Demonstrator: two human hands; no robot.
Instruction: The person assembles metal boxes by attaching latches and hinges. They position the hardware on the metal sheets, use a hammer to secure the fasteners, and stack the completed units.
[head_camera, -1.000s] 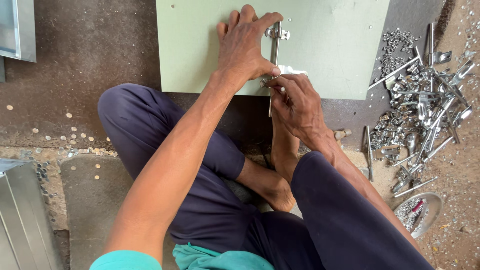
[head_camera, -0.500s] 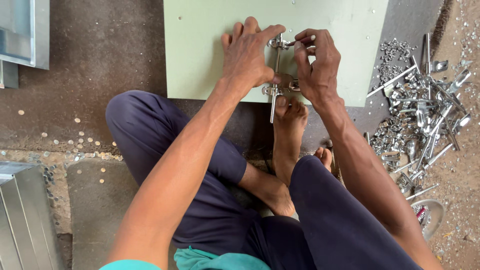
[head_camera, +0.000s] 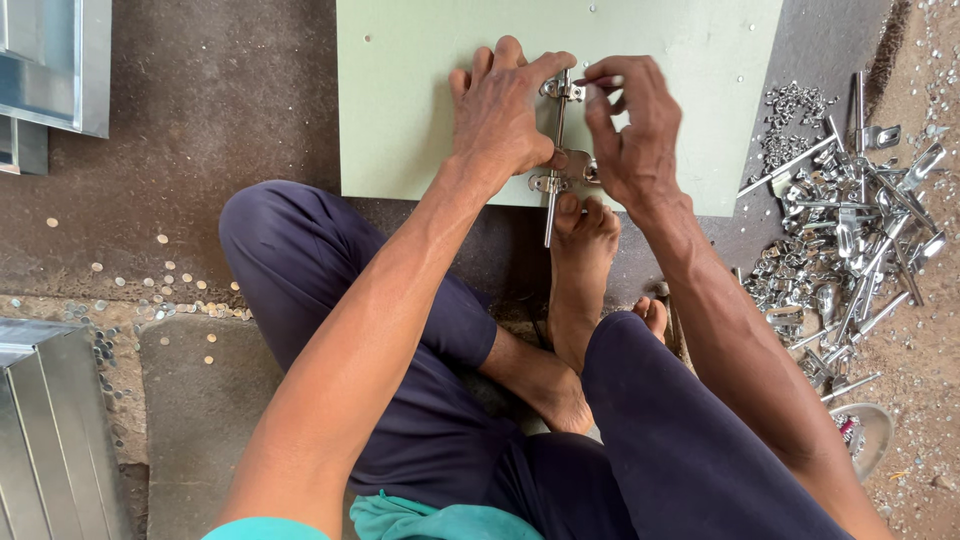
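The left hand (head_camera: 505, 115) presses the metal latch bolt (head_camera: 556, 150) flat on the pale green panel (head_camera: 400, 90) while the right hand (head_camera: 630, 130) pinches its top bracket — loose, it could skew off the holes.

The floor (head_camera: 230, 110) is rough, dark grey concrete, stained and worn, turning to sandy, reddish dirt (head_camera: 925, 330) along the right edge. Small pale round discs (head_camera: 150, 290), perhaps metal slugs or washers, lie scattered in a loose band across the left side. A flat concrete slab (head_camera: 200, 400) sits slightly raised at lower left. Galvanised sheet-metal boxes stand at the left: one (head_camera: 55, 65) in the upper corner, another (head_camera: 50, 430) in the lower corner, both cut off by the frame. A heap of shiny metal hardware (head_camera: 850, 230), rods and brackets, is spread over the ground at right. The light is soft, even daylight with faint shadows.
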